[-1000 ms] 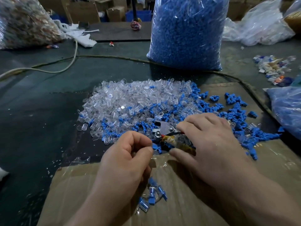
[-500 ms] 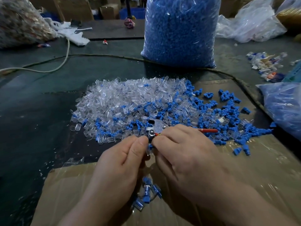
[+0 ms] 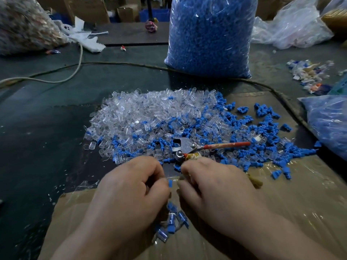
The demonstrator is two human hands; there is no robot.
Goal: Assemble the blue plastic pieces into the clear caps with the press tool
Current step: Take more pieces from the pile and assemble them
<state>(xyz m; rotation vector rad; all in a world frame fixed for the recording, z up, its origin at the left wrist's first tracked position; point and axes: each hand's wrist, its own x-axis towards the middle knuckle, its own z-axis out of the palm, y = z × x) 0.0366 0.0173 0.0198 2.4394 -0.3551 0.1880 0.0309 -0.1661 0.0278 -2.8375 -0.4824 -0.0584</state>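
A heap of clear caps [image 3: 150, 113] lies on the dark table, and loose blue pieces [image 3: 262, 147] are spread to its right. The metal press tool [image 3: 185, 146] lies at the heap's near edge, its red handle [image 3: 227, 145] pointing right. Its yellow-wrapped handle runs under my right hand [image 3: 216, 190], whose curled fingers hold it. My left hand [image 3: 131, 184] pinches a small blue piece [image 3: 170, 183] at its fingertips, just short of my right fingertips. Several assembled blue-in-clear caps [image 3: 171, 222] lie on the cardboard below my hands.
A tall clear bag of blue pieces [image 3: 210, 34] stands behind the heap. A cable [image 3: 116, 63] crosses the table. Another bag of blue parts [image 3: 330, 121] sits at the right edge. A taped cardboard sheet [image 3: 291, 212] covers the near table. More bags and scraps lie farther back.
Both hands have drawn back toward me from the tool's head. The red handle has swung out to the right. A blue piece now shows between my fingertips.
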